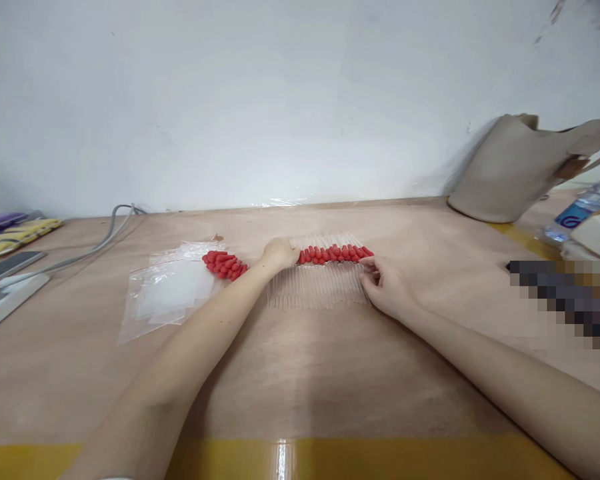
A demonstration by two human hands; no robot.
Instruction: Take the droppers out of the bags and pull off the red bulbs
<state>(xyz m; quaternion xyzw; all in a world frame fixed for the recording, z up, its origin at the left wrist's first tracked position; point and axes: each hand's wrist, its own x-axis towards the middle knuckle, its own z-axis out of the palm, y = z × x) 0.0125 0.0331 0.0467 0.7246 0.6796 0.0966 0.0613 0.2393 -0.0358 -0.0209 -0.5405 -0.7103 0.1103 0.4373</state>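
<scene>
Two layers of thin clear tubes (pixel 313 287) lie side by side on the table. Across their middle runs a row of small red rubber-like bulbs (pixel 335 254). At the row's left end, my left hand (pixel 279 253) is closed, its fingers bent down on the bulbs and partly hidden by its back. My right hand (pixel 387 287) is at the right end, thumb and bent fingers apart, fingertips touching the last bulb and the tube edge. A second heap of red bulbs (pixel 223 264) lies left, partly behind my left forearm.
Clear plastic bags (pixel 173 290) lie left of the tubes. Further left are a power strip (pixel 10 300) with a grey cable (pixel 87 257), a phone (pixel 13 268) and a yellow pouch (pixel 20 237). A beige bag (pixel 505 170) and plastic bottle (pixel 587 207) stand at the right.
</scene>
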